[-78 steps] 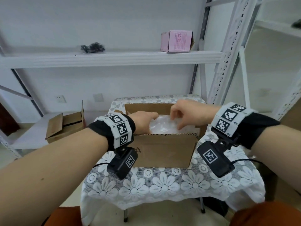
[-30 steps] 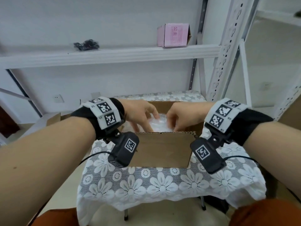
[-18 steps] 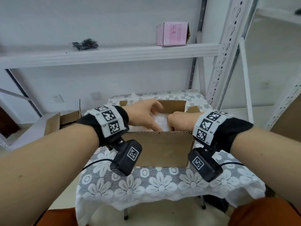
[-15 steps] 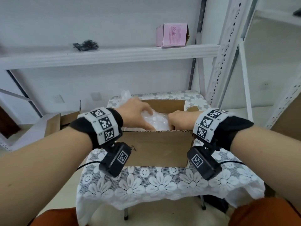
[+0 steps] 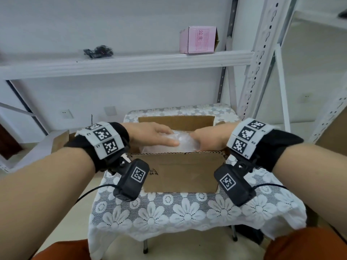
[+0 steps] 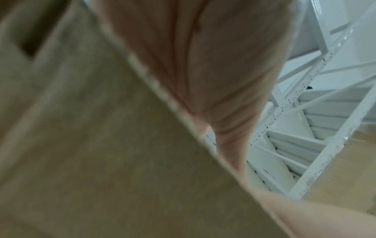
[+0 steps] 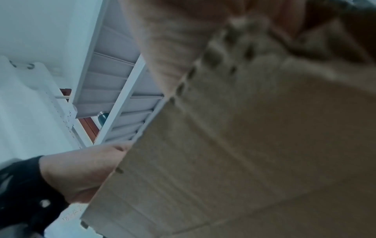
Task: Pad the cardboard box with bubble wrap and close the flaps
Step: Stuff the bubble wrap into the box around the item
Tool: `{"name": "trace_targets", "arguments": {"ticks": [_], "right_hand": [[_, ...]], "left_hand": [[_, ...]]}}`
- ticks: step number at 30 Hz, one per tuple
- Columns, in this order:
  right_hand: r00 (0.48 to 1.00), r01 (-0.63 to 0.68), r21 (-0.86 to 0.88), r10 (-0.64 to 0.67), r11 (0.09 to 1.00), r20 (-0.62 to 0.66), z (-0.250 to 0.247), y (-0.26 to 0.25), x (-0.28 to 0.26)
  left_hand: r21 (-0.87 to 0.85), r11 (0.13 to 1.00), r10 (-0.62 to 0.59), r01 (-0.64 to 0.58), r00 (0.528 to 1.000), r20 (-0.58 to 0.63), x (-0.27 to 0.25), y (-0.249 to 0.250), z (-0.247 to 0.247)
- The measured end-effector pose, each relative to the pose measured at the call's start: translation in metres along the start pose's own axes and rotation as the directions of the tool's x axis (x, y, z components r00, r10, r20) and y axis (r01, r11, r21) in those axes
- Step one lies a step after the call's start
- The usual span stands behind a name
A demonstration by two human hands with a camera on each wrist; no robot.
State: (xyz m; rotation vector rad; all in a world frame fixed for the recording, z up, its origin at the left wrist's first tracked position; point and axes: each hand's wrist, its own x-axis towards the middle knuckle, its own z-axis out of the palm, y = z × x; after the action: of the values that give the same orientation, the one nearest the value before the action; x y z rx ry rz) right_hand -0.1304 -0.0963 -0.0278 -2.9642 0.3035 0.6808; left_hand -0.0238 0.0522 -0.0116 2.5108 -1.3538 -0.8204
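Location: on the small table under a white lace flower-pattern cloth (image 5: 187,209), the open brown corrugated cardboard box (image 5: 180,171) stands mid-table; near flap upright, far flap (image 5: 176,121) upright
Padding: the clear crumpled bubble wrap (image 5: 185,142) sits inside the box, its top bulging about level with the near rim; how deep it reaches, cannot tell
Left hand: the left hand (image 5: 152,135) lies over the left part of the wrap, fingers straight and together, palm down, pressing; holds nothing
Right hand: the right hand (image 5: 208,140) is at the right part of the wrap, fingers curled down against it; whether it pinches the plastic or only pushes, cannot tell from the head view
Wrist views: both filled by blurred cardboard wall and skin; fingertips hidden; no help on grasp
Step in hand (judgement): tamping the wrap below the rim; flaps not yet folded
Method note: press flat and evenly, working from the middle out to the corners; keep one palm on the bulge while the other tucks the loose edge, since wrap springs back; check nothing overhangs the fold lines before bringing any flap down
Risk: a proud bulge would lift the flaps; the light box may slide on the cloth
Surroundings: white metal shelving behind; a pink carton (image 5: 198,39) on the shelf; a second brown box (image 5: 60,141) far left
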Motion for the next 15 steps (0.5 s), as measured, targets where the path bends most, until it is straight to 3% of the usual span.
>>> {"name": "trace_targets", "arguments": {"ticks": [2,6,15], "right_hand": [[1.0,-0.015,0.0,0.015,1.0,-0.015,0.003,-0.001,0.003],[0.999,-0.009,-0.004,0.009,1.0,-0.035,0.005,-0.002,0.007],[0.999,-0.043,0.045,0.042,0.998,0.009,0.009,0.0,0.007]], "left_hand": [[-0.062,0.998,0.02,-0.024,0.997,-0.07,-0.001,-0.004,-0.004],[0.084,0.996,0.023,-0.006,0.979,-0.201,0.005,-0.011,-0.001],[0.124,0.99,-0.053,0.063,0.995,-0.082,0.013,-0.008,0.005]]}}
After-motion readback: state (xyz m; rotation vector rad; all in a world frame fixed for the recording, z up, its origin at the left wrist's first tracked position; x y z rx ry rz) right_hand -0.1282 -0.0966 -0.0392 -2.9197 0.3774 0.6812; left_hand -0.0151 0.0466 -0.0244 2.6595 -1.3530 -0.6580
